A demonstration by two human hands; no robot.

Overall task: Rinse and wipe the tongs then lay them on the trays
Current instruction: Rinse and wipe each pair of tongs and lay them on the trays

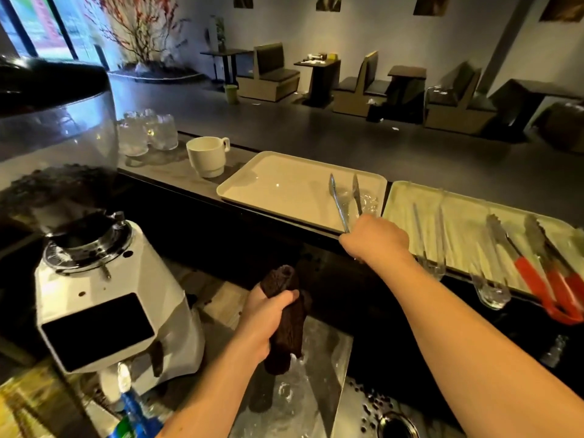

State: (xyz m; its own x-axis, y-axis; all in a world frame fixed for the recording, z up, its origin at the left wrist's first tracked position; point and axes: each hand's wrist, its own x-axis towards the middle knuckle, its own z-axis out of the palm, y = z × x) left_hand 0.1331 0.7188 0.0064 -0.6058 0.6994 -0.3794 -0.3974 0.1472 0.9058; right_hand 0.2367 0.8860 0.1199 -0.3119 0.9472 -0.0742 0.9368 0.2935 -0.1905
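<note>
Gripping the steel tongs (344,200) by their hinge end, the right hand (374,240) holds them over the near edge of the left tray (268,188), arms spread (tips above its surface). Let go this close to the rim, they could tip off toward the sink (373,406). The left hand (268,320) clutches the dark cloth (286,317).

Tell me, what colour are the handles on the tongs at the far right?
Red. The head view shows the tongs' handles hanging over the near edge of the right tray.
</note>
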